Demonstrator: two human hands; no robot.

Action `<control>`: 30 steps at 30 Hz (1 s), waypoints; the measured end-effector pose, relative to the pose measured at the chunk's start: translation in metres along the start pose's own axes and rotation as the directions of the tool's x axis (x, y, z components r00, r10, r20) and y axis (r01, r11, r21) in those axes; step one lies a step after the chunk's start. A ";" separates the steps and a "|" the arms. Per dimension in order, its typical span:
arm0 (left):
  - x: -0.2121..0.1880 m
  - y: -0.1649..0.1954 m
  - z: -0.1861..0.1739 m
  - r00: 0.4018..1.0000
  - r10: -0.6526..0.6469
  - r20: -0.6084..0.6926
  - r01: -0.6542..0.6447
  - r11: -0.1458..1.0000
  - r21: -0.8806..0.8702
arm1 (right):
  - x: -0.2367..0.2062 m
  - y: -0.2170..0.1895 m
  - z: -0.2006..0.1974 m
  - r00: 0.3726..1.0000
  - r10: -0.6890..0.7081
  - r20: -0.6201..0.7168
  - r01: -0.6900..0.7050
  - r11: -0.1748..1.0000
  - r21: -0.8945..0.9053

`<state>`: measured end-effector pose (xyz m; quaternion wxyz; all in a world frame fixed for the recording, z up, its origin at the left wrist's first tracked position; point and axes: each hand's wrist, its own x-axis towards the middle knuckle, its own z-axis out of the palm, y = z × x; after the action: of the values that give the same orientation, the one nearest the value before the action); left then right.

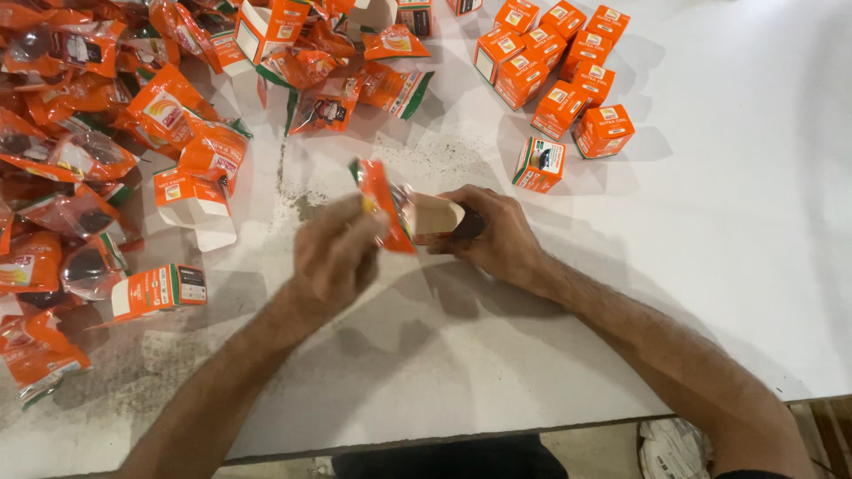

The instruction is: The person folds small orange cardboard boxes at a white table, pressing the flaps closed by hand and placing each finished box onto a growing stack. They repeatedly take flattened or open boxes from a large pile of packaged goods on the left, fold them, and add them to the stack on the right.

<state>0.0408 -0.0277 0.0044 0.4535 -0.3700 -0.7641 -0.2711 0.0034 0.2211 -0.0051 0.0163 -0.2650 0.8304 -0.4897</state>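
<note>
At the middle of the white tabletop (710, 266) I saw a small open cardboard carton (437, 217), orange outside and plain brown inside, lying on its side with its open mouth turned toward the left. Just at that mouth was a flat orange plastic pouch with a clear window (383, 206), tilted upright, its lower end meeting the carton's opening; I could not tell how far in it sat. My right hand (497, 232) lay low over the table, forearm coming in from the lower right, fingers curled closed around the carton's far end and holding it steady. My left hand (335, 259) came in from the lower left with the wrist raised, fingers bunched and pinched shut on the pouch's near edge. The two hands were close together, parted only by the pouch and carton. Farther out, a heap of loose orange pouches (80, 151) covered the left side of the table, with a few unfolded carton blanks (191, 200) among them. At the upper right stood a cluster of closed orange cartons (559, 71), one of them (540, 165) set apart and nearest my right hand.
</note>
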 end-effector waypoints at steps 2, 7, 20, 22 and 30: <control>-0.002 0.009 0.006 0.990 0.142 0.019 -0.141 0.989 -0.051 | -0.001 0.002 0.002 0.989 0.138 0.047 -0.141 0.987 0.081; 0.005 0.017 0.018 0.960 0.047 0.276 -0.079 0.991 0.105 | -0.004 0.002 -0.001 0.999 -0.051 0.017 0.051 0.999 0.005; 0.021 0.033 0.046 0.820 -0.491 0.294 0.482 0.870 0.106 | -0.003 -0.010 0.001 1.000 0.014 -0.010 -0.015 0.988 -0.157; 0.020 0.032 0.048 0.748 -0.581 0.320 0.607 0.794 0.024 | -0.003 -0.009 0.001 0.999 -0.051 -0.015 0.048 0.987 -0.153; 0.015 0.012 0.050 0.569 -0.713 0.410 0.822 0.483 -0.301 | -0.007 -0.006 0.004 1.000 0.004 0.001 -0.004 0.999 -0.054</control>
<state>0.0211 0.0221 -0.0035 0.0891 -0.1109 -0.8066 -0.5737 0.0132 0.2194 -0.0041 0.0109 -0.2639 0.8440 -0.4668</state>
